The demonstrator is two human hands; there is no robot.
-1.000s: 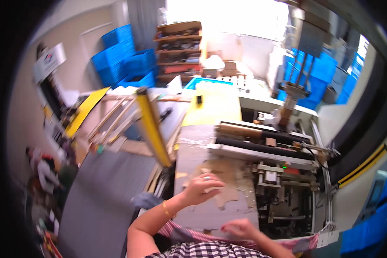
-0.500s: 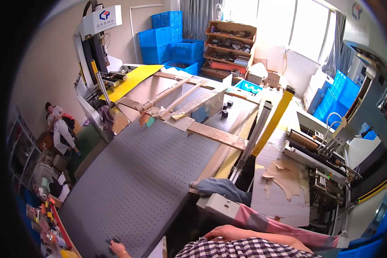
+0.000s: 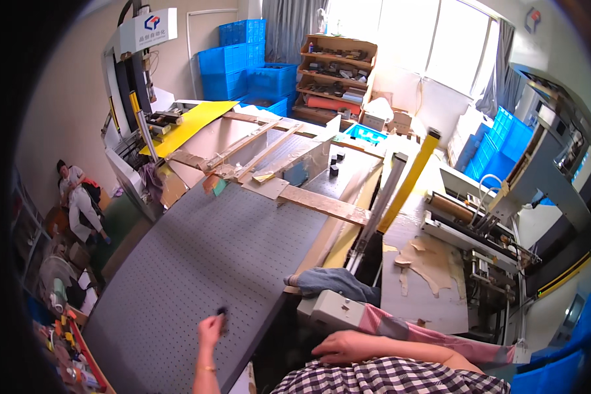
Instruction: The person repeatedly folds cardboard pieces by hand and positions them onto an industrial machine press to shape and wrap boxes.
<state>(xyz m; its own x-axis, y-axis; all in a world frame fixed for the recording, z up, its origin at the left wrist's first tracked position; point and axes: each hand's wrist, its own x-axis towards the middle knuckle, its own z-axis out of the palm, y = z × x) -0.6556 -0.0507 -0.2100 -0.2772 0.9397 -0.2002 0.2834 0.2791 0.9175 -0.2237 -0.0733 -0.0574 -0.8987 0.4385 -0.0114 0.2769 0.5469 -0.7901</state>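
My left hand (image 3: 210, 329) is closed on a small dark object (image 3: 222, 314) above the near part of the grey perforated table surface (image 3: 197, 262). The object is blurred, so its exact kind cannot be made out. A bracelet circles that wrist. My right hand (image 3: 337, 347) holds nothing visible; it lies relaxed, fingers loosely stretched, by the black-and-white checked clothing (image 3: 381, 379) at my front. Beyond it, a blue-grey cloth (image 3: 335, 284) is draped over the table's right edge.
A wooden frame (image 3: 325, 205) crosses the table, with small black blocks (image 3: 335, 169) behind it. On the right stand a yellow post (image 3: 410, 178) and a machine with rollers (image 3: 469, 233). A box of tools (image 3: 69, 341) is at lower left; a person (image 3: 80, 200) sits farther off.
My left hand has moved up and to the right over the perforated surface, carrying the dark object. My right hand stays in about the same place. The whole view has shifted slightly.
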